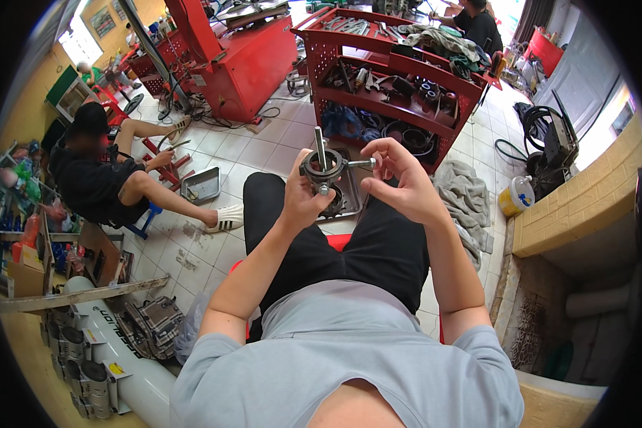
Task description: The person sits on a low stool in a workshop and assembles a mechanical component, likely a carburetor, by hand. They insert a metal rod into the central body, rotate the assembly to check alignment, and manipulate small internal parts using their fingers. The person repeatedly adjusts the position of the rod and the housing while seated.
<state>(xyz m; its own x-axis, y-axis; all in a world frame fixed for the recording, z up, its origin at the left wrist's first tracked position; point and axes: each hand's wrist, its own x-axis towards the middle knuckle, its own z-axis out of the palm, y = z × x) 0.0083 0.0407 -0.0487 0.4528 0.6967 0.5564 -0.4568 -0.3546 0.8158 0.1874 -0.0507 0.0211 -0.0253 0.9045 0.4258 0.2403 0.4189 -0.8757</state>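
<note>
My left hand [301,198] is closed round a dark metal ring tool [308,170], held up above my lap. The tool looks like a puller or a clamp ring; I cannot tell which. A flat steel bar [319,143] stands up from it, and bolts stick out of its side and front. Beside the side bolt [362,163] is my right hand [406,187], its fingers curved and apart, with nothing seen between them. Beyond the ring, a metal tray [351,209] lies low between my knees, partly hidden by my left hand.
A red tool cart [399,89] with spanners and parts stands ahead. Grey cloth [464,200] and a white-yellow bucket [516,196] lie to the right. At left a seated person [107,167] works near another tray [201,185]. A metal rail [85,294] crosses the lower left.
</note>
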